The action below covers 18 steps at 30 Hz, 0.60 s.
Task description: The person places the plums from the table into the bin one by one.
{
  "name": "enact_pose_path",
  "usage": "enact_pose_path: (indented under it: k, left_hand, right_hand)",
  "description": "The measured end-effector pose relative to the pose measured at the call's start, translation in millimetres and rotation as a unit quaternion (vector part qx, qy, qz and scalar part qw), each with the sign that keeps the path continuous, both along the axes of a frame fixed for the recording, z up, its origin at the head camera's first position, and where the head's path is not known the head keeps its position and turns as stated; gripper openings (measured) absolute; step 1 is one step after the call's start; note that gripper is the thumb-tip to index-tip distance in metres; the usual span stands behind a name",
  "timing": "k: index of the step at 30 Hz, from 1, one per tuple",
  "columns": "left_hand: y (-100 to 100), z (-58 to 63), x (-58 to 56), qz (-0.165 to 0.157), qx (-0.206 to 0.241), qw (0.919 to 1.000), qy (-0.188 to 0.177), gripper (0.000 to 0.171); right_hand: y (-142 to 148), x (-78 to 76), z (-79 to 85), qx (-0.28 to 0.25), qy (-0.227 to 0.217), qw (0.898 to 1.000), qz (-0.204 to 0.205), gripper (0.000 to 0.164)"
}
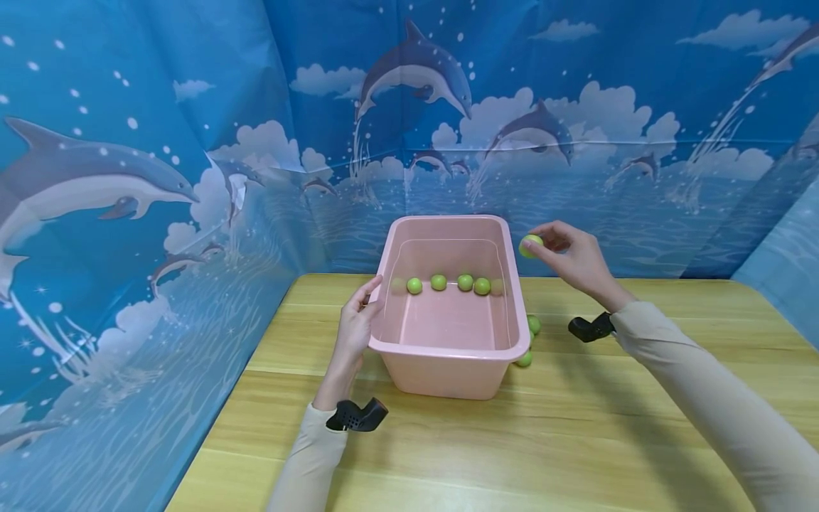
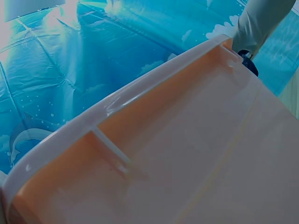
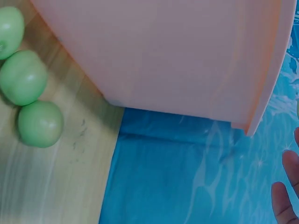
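Note:
A pink plastic bin (image 1: 448,353) stands on the wooden table, with several small round green fruits (image 1: 438,282) lying along the far end of its floor. My left hand (image 1: 354,323) grips the bin's left rim, thumb and fingers at the edge. To the right of the bin, raised about level with its far rim, my right hand (image 1: 572,259) pinches a green fruit (image 1: 530,246) between thumb and fingertips. In the right wrist view, only fingertips (image 3: 281,203) of that hand show at the right edge.
More green fruits (image 3: 40,123) lie on the table (image 3: 70,177) against the bin's right side, partly hidden by it in the head view. A blue dolphin-print sheet (image 1: 409,163) hangs behind the table and along the left. Black wrist cameras (image 1: 357,414) sit on both wrists.

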<state>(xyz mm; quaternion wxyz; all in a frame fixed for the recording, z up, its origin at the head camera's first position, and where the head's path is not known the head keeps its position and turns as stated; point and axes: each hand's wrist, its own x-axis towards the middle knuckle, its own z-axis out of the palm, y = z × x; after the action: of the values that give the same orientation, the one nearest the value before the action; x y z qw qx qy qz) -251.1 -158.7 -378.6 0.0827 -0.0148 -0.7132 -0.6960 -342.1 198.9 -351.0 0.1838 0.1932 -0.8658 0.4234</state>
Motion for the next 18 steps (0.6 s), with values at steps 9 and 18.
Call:
enact_pose_path:
  k: [9, 18]
  left_hand:
    - [-0.6, -0.2, -0.1, 0.001, 0.004, 1.0, 0.0, 0.043]
    - [-0.9, -0.5, -0.1, 0.001, 0.005, 1.0, 0.003, 0.043]
  right_hand:
    - [-17.4, -9.9, 9.4, -0.002, 0.002, 1.0, 0.014, 0.034]
    - [-31.4, -17.0, 13.4, 0.007, 0.001, 1.0, 0.029, 0.038]
